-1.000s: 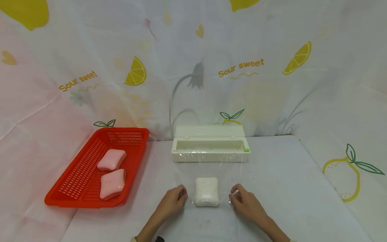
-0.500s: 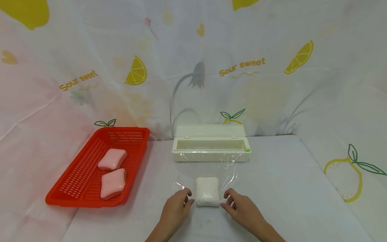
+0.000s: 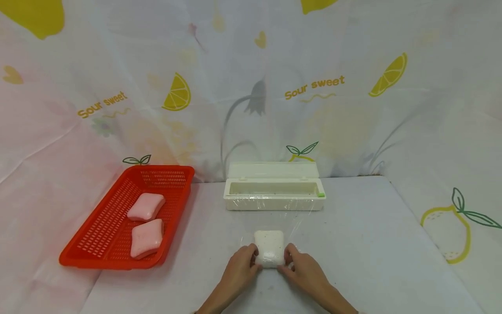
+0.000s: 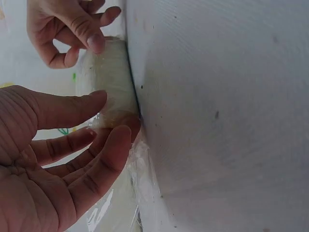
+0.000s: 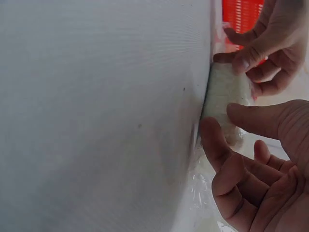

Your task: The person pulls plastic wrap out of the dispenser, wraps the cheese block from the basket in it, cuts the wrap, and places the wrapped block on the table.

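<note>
A white, pillow-shaped bar of soap [image 3: 269,243] lies on the white cloth, with clear plastic wrap [image 3: 295,226] over it. My left hand [image 3: 240,267] holds its left side, thumb at the near corner and fingers bent along the edge. At the opposite side my right hand [image 3: 307,271] holds it in the same way. From the left wrist, the soap's near edge [image 4: 115,79] shows low on the table between both hands, and crumpled wrap [image 4: 145,166] bunches beside the fingers. Loose wrap [image 5: 199,193] also trails by my fingers in the right wrist view.
Behind the soap stands a white wrap dispenser box [image 3: 274,203], lid raised, with film over its front and a small green slider [image 3: 321,195]. On the left, a red plastic basket [image 3: 181,213] holds two pink soaps [image 3: 146,206]. A lemon-print curtain closes the back.
Both hands have moved inward from either side until they meet the soap's edges. The wrap at the sides has been drawn in with them. Soap, box and basket stay put.
</note>
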The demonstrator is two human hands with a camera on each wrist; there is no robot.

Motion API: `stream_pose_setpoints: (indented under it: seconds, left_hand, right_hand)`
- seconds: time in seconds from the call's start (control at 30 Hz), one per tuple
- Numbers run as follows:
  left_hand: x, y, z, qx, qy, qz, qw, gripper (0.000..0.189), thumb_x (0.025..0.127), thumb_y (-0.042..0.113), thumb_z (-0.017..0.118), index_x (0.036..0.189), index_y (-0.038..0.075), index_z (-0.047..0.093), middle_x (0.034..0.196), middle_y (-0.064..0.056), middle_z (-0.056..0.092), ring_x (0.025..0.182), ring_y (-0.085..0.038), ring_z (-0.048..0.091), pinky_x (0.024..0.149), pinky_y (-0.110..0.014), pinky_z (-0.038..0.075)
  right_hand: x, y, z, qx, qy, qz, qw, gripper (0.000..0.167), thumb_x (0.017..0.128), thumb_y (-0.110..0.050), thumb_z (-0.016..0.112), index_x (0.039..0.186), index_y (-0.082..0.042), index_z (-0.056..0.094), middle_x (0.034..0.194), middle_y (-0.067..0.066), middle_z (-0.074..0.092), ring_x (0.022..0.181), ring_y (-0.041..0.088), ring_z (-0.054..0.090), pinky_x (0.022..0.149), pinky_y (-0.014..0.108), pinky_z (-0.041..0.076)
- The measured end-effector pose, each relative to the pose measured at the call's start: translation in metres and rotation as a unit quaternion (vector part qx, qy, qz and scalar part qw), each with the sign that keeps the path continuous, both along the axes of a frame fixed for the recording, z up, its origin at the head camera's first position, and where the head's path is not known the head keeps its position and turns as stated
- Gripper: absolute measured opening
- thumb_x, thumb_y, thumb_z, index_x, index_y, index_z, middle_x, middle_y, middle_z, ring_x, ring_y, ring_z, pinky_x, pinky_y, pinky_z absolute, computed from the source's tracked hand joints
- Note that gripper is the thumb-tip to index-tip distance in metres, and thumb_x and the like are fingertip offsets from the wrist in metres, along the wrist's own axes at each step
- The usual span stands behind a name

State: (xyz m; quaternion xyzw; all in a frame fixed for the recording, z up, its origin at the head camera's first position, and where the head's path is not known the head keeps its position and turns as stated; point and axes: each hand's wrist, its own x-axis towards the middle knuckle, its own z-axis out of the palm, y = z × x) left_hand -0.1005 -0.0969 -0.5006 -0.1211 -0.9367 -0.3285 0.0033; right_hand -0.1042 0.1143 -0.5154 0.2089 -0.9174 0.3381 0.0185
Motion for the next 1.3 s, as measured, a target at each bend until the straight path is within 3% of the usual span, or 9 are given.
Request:
stream_pose_setpoints:
  seconds: [0.2,0.33,0.6,0.93,1.3]
  left_hand:
    - [-0.005,-0.004,-0.002,0.060,0.021,-0.010,0.9979,0.026,0.077,0.003,0.080,0.088,0.008,0.057,0.073,0.006,0.052,0.066,-0.005,0.047,0.057,-0.023,0.041]
    - [-0.010,-0.007,0.004,0.100,0.013,-0.012,0.9948,0.022,0.080,0.007,0.079,0.089,0.007,0.059,0.074,0.006,0.055,0.066,-0.005,0.050,0.057,-0.023,0.044]
    - [-0.026,-0.003,0.017,0.113,0.001,0.017,0.9934,0.015,0.084,0.012,0.076,0.091,0.004,0.065,0.076,0.005,0.059,0.068,-0.008,0.053,0.058,-0.024,0.045]
    - [-0.060,0.000,0.030,0.172,-0.046,0.063,0.9820,0.016,0.081,0.015,0.075,0.084,0.002,0.068,0.071,-0.001,0.061,0.063,-0.013,0.056,0.055,-0.029,0.046]
    - [-0.092,0.004,0.042,0.154,-0.051,0.111,0.9806,0.021,0.078,0.018,0.072,0.087,0.004,0.060,0.076,-0.004,0.059,0.065,-0.017,0.053,0.054,-0.030,0.041]
  right_hand:
    - [-0.005,0.002,0.003,-0.022,-0.015,-0.002,0.9996,0.030,0.084,-0.023,0.078,0.092,-0.017,0.050,0.076,-0.005,0.068,0.058,-0.001,0.053,0.051,0.023,0.042]
    - [-0.012,0.004,0.008,-0.050,-0.033,-0.001,0.9982,0.022,0.088,-0.023,0.076,0.094,-0.018,0.055,0.075,-0.006,0.069,0.055,-0.002,0.054,0.051,0.023,0.044]
    - [-0.027,0.003,0.023,-0.100,-0.056,-0.019,0.9932,0.017,0.092,-0.026,0.071,0.097,-0.013,0.062,0.074,-0.004,0.070,0.047,0.003,0.056,0.044,0.025,0.045]
    - [-0.049,-0.005,0.041,-0.121,-0.073,-0.079,0.9867,0.016,0.090,-0.023,0.072,0.092,-0.009,0.065,0.065,0.004,0.067,0.044,0.011,0.055,0.044,0.028,0.042]
    - [-0.083,-0.016,0.064,-0.079,-0.102,-0.130,0.9832,0.017,0.084,-0.025,0.072,0.083,-0.009,0.069,0.056,0.002,0.063,0.048,0.020,0.060,0.043,0.030,0.039]
